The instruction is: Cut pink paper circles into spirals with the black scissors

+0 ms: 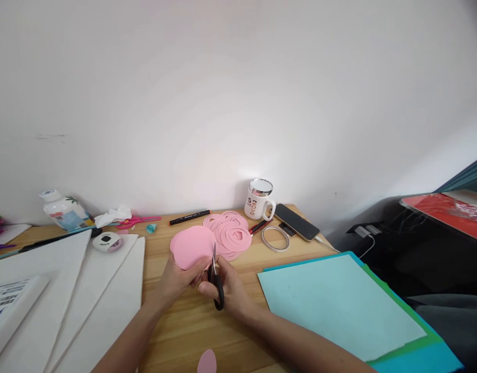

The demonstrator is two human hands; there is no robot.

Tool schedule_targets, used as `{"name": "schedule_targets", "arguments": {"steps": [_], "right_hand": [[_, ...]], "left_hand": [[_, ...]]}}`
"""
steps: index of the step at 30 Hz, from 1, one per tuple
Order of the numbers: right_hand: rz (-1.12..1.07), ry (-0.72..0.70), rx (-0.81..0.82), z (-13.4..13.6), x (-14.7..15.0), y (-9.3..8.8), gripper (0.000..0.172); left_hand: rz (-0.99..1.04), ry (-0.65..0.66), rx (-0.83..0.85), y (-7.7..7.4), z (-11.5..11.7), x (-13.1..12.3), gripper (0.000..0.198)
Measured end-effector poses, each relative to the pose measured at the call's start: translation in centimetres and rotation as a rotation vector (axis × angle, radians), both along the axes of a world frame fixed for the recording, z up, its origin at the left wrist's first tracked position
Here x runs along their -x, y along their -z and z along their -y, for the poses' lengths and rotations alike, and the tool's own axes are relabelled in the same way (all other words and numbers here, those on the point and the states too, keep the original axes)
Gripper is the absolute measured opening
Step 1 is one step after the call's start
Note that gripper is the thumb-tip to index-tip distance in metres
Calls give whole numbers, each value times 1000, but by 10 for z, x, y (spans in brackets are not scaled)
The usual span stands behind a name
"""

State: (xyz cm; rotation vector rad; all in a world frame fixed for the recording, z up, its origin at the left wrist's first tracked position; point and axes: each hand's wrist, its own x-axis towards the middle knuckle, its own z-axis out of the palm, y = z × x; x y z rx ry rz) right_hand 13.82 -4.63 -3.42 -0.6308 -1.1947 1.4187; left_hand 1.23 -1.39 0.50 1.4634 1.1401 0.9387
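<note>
My left hand (184,277) is closed on the lower edge of several overlapping rounded pieces of pink paper (193,247), raised over the table. In my right hand (230,287) are black-handled scissors (217,285), blades pointing up at the right edge of that paper. Whether the blades bite into it is hard to make out. Just behind lies a pile of pink paper spirals (228,233). A small pink paper oval (207,361) rests at the table's near edge.
A white mug (256,203), a roll of tape (275,239) and a phone (297,221) stand or lie at the back right. Coloured paper sheets (335,305) cover the right side. White boards (117,290), a correction-tape-like dispenser (107,242), pink scissors (135,223) and a bottle (65,210) are leftward.
</note>
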Motion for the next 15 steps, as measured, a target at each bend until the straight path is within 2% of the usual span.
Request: {"name": "schedule_targets", "arguments": {"steps": [9, 15], "right_hand": [[5, 15, 23, -1, -1, -1, 50], [39, 18, 21, -1, -3, 0, 46]], "left_hand": [[-7, -30, -8, 0, -1, -1, 25], [-22, 21, -30, 0, -2, 1, 26]]}}
